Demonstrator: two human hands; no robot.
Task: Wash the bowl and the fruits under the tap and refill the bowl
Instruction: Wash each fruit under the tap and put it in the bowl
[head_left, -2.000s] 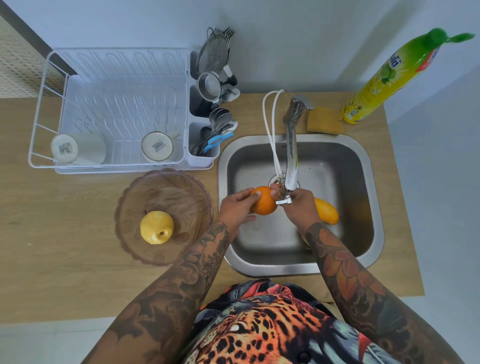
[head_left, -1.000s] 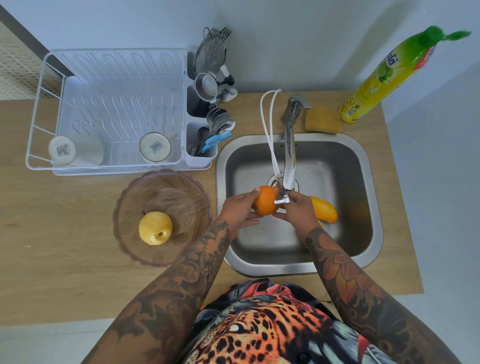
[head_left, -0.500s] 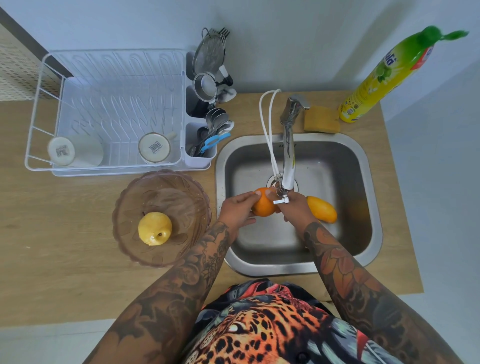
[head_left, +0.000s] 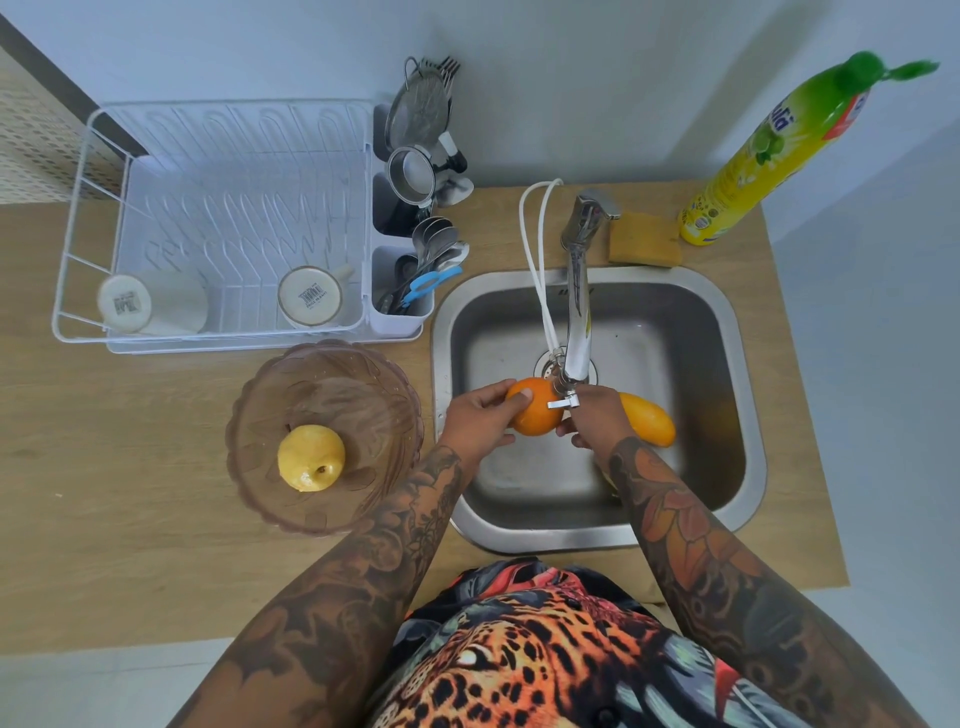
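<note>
— Little has shifted since half a second ago: the orange (head_left: 532, 413) sits a touch lower under the tap (head_left: 577, 332), and both hands have stayed on it.

— How does each grip stand?

— The left hand (head_left: 475, 421) wraps the orange from its left side, thumb over the top. The right hand (head_left: 597, 418) presses fingertips against the fruit's right side, so both grips are closed on the orange, above the middle of the sink (head_left: 727, 322).

— And the other fruit?

— A yellow mango (head_left: 649, 423) lies on the sink floor just beside the right hand. A yellow apple (head_left: 310, 457) rests inside the bowl (head_left: 270, 395), which stands on the tabletop (head_left: 104, 493) just left of the sink's left rim.

— What sits along the far edge?

— A white dish rack (head_left: 218, 208) with two cups (head_left: 150, 304) toward the far left, its cutlery holder (head_left: 400, 312) beside the sink's far left corner. A sponge (head_left: 644, 240) and a soap bottle (head_left: 779, 150) stand at the far right corner.
</note>
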